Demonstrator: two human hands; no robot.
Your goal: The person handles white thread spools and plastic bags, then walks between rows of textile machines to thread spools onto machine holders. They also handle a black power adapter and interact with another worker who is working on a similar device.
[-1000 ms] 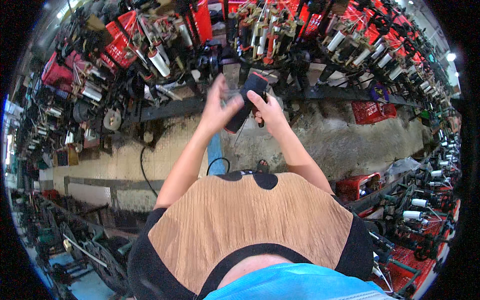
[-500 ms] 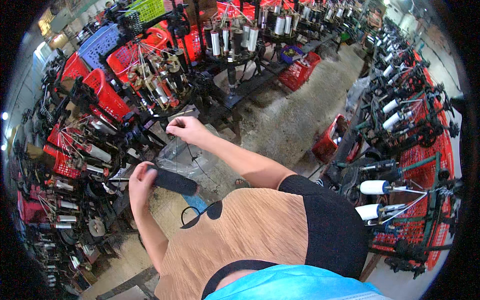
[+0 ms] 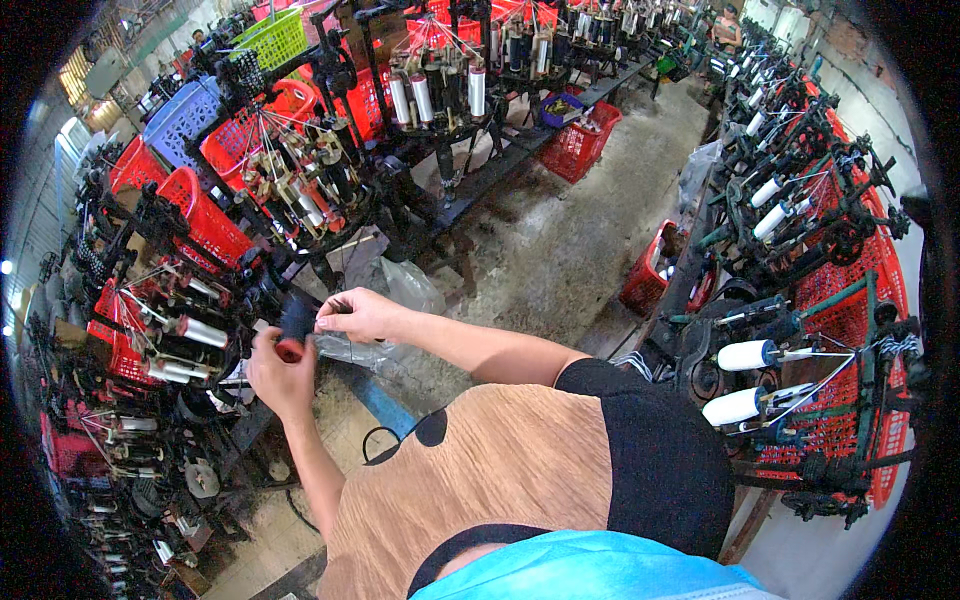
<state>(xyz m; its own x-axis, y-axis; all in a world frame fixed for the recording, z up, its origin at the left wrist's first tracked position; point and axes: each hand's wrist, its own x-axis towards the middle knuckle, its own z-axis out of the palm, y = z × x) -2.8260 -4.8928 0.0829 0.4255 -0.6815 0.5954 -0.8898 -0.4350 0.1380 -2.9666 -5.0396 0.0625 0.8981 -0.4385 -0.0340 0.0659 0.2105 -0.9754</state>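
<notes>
Stood in a dusty concrete aisle [image 3: 560, 240], flanked on the left by a long row of braiding machines [image 3: 310, 200] backed with red baskets [image 3: 215, 225], and on the right by a second row [image 3: 800, 230] carrying white spools [image 3: 745, 355]; leaned toward the left row, above a crumpled clear plastic bag [image 3: 405, 285]; held a black bobbin [image 3: 297, 322] with a red end roughly upright, just in front of the left row and seated on no spindle; gripped it low with the left hand [image 3: 278, 378], fingers curled and pressed together round the red end; set the right hand [image 3: 365, 315] against the bobbin's upper part, thumb and forefinger pinched together, seemingly on a fine thread too thin to make out for certain, remaining fingers loosely folded. Judged about midway: bobbin taken in hand and thread end apparently found; not yet mounted on any machine, nor any thread led off toward one.
</notes>
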